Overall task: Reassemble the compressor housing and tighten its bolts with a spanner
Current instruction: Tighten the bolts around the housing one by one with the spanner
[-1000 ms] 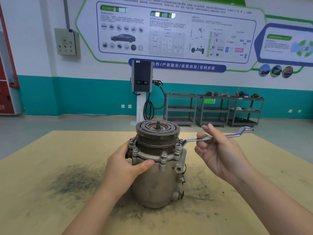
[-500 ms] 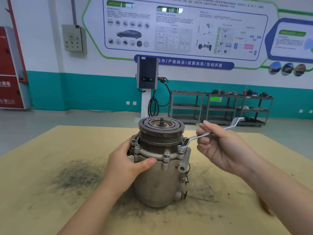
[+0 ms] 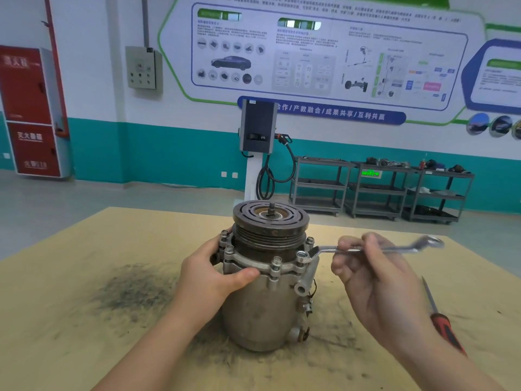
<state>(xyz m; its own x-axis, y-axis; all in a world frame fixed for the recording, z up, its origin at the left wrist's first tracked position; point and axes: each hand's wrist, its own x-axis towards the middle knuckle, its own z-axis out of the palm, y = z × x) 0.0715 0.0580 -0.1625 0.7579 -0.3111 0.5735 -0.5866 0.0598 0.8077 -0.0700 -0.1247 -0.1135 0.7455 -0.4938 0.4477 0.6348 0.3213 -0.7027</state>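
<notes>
The compressor [image 3: 262, 306] stands upright on the wooden table [image 3: 70, 334], its dark grooved pulley [image 3: 270, 221] on top and several bolts round the flange. My left hand [image 3: 214, 275] grips the left side of the housing, thumb across the flange. A silver spanner [image 3: 375, 249] has its ring end on a bolt [image 3: 302, 255] at the front right of the flange, with the handle pointing right. My right hand [image 3: 375, 275] pinches the spanner's shaft between its fingertips.
A red-handled screwdriver [image 3: 439, 320] lies on the table at the right, beside my right forearm. Dark grime [image 3: 132, 289] stains the table left of the compressor. Behind the table are a charging post [image 3: 258, 148] and grey shelving carts [image 3: 380, 187].
The spanner handle has swung toward me and now points right, level. The camera has moved closer to the compressor. My left hand keeps its hold on the housing.
</notes>
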